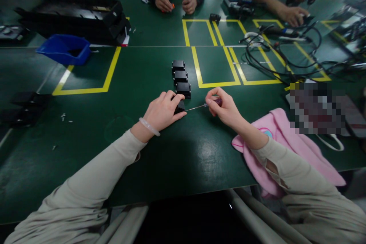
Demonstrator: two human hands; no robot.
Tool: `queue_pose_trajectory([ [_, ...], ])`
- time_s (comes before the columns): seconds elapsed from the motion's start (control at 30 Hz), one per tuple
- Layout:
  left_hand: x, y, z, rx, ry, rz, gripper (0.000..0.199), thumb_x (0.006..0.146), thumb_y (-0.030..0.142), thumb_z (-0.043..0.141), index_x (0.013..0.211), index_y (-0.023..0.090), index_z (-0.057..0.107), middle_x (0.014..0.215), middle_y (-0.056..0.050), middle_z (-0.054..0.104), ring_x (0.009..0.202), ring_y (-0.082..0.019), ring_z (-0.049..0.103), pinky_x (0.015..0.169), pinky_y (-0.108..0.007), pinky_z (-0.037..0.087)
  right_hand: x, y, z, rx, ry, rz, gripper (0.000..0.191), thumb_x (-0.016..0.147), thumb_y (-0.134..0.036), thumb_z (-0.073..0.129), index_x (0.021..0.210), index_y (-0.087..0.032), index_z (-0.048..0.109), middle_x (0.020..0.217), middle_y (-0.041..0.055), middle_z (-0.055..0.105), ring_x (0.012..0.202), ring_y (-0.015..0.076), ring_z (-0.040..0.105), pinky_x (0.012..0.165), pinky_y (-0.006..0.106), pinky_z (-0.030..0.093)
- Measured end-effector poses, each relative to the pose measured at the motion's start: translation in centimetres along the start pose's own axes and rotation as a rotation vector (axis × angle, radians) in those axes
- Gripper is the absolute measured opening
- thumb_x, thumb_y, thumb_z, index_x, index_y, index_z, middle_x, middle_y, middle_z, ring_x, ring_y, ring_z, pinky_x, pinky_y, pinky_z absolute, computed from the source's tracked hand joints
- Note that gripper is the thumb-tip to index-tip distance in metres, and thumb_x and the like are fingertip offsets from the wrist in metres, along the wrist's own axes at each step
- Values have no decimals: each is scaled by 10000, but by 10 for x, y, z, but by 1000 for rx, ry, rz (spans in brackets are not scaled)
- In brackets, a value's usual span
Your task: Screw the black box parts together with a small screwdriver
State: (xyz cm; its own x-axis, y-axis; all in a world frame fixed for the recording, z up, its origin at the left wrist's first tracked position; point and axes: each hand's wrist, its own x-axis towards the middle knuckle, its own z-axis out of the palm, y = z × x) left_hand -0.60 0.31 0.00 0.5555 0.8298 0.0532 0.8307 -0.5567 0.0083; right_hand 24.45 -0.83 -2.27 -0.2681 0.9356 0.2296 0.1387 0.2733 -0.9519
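Observation:
My left hand (pixel 164 110) is closed around a small black box-shaped part (pixel 180 106) and holds it against the green table; the fingers cover much of it. In my right hand (pixel 224 106) is a screwdriver (pixel 210 104) with a dark purplish handle, lying nearly level. Its thin shaft points left, and the tip meets or nearly meets the right side of the held part. Just beyond my left hand, three similar black parts (pixel 180 77) with small bright metal bits at their sides stand in a row leading away from me.
A blue bin (pixel 67 48) and stacked black trays (pixel 77 17) are at far left. Nearer lie loose screws (pixel 63 117) and more black parts (pixel 24 108). Pink cloth (pixel 286 148) lies under my right forearm; cables (pixel 286 53) tangle at right. Other people's hands (pixel 177 3) work across the table.

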Motion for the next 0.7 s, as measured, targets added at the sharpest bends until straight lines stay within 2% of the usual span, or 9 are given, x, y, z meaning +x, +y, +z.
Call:
queue_pose_trajectory([
  [0.13, 0, 0, 1, -3, 4, 3, 508, 1007, 476, 656, 1419, 200, 548, 1292, -136, 619, 1158, -307, 603, 868, -380, 550, 0, 0, 1, -1, 28, -35, 226, 993, -394, 688, 978, -230, 533, 582, -103, 492, 468, 84, 461, 498, 258, 335],
  [0.33, 0, 0, 2, -13, 3, 0, 511, 1004, 484, 660, 1419, 207, 548, 1305, -135, 617, 1178, -309, 601, 898, -386, 552, 1, 6, 1, 43, 24, 16, 322, 1011, -523, 648, 934, -240, 516, 524, -111, 461, 414, 86, 438, 438, 243, 314],
  [0.53, 0, -1, 3, -7, 15, 5, 514, 1003, 481, 666, 1419, 205, 546, 1299, -130, 620, 1176, -306, 604, 894, -379, 555, 0, 5, 2, 25, 47, -34, 293, 1002, -485, 682, 971, -233, 535, 581, -97, 500, 451, 82, 458, 469, 244, 327],
  [0.7, 0, -1, 2, -3, 12, 9, 516, 1007, 481, 661, 1425, 202, 542, 1303, -131, 621, 1175, -305, 606, 892, -381, 556, 1, 6, 0, 31, 22, 11, 338, 1010, -540, 651, 935, -238, 517, 534, -104, 479, 426, 86, 450, 453, 241, 332],
])
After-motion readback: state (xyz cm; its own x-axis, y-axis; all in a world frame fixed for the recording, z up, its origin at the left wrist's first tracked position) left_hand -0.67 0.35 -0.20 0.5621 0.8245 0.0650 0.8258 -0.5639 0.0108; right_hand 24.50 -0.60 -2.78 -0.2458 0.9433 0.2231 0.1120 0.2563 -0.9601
